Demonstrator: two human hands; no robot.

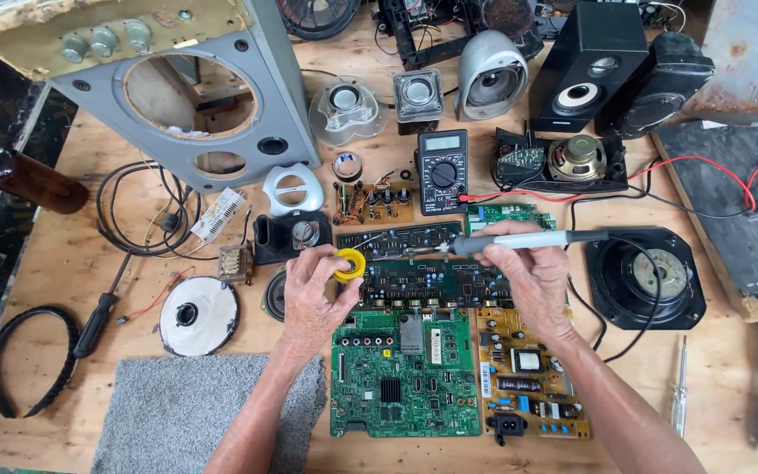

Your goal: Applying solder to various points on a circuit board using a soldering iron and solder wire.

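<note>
- Nearest the camera: one grey mat (pixel 212 412) at the desk's (pixel 46 263) front edge, beside one large green circuit board (pixel 405 377) and one yellow power board (pixel 528 386).
- Right hand (pixel 532 281): fingers closed around a soldering iron (pixel 519 240); long axis near horizontal, tip pointing left over a dark circuit board (pixel 423 276), cable trailing right.
- Left hand (pixel 313 294): fingers pinching a yellow tape roll (pixel 350 264), just left of the iron's tip, above the dark board.
- Count: one multimeter (pixel 442 171), two screwdrivers (pixel 721 395) at right, one black-handled screwdriver (pixel 98 320) at left.
- Open room: bare wood along the right front edge; rear of desk crowded with speakers.
</note>
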